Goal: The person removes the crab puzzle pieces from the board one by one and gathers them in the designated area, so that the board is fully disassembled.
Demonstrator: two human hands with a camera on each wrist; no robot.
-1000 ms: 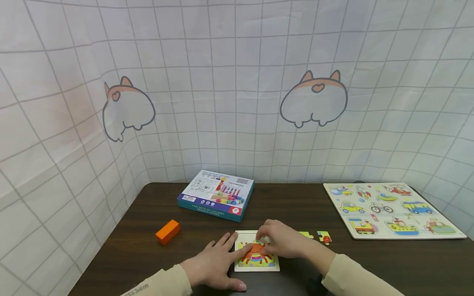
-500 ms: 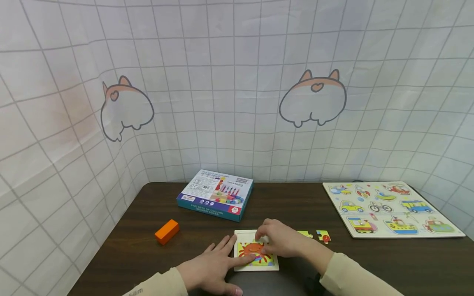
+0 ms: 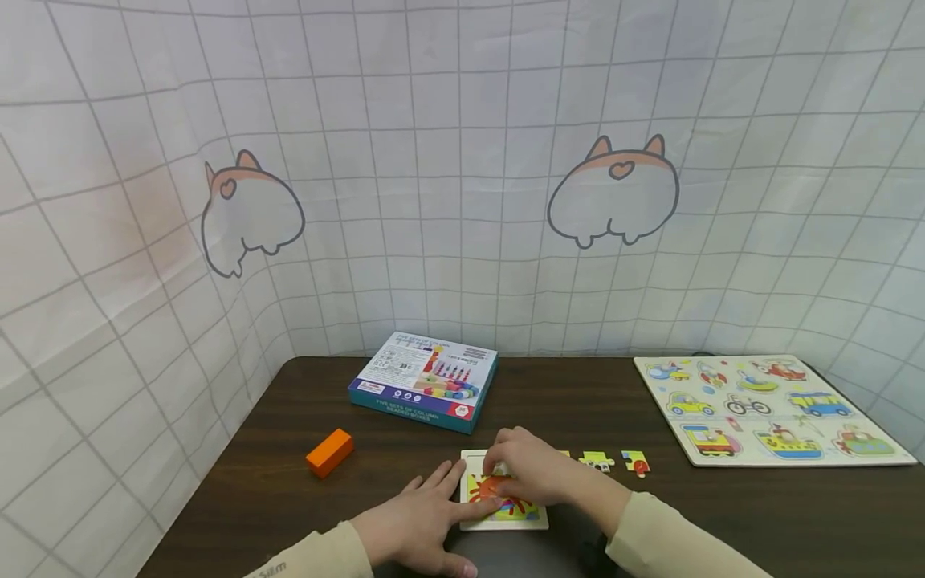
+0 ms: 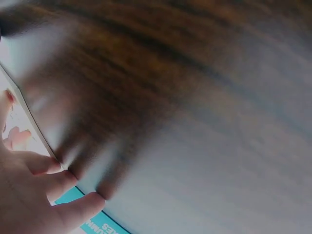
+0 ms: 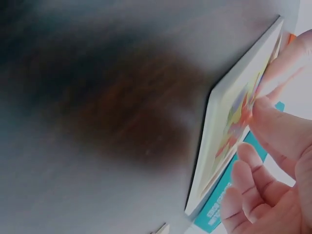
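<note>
Beneath the fingers of both hands lies the tray jigsaw puzzle (image 3: 506, 527), flat on the table (image 3: 578, 401), its picture a red figure on yellow. The left hand (image 3: 422, 522) has straight, spread fingers and grips nothing; its index finger lies across the picture, the next finger reaches the frame's left edge, and the thumb points along the near side, off the frame. The right hand (image 3: 531, 466) has bent fingers, with its thumb touching the picture; whether a piece sits between them cannot be told. Right of the right fingers, two loose jigsaw pieces are visible: a yellow piece (image 3: 596, 461) and a yellow-and-red piece (image 3: 637, 463). Farther right is a vehicle puzzle board (image 3: 773, 413). Beyond the left fingers rests the beaded-column toy box (image 3: 422, 381); to their left, an orange block (image 3: 330, 453).
</note>
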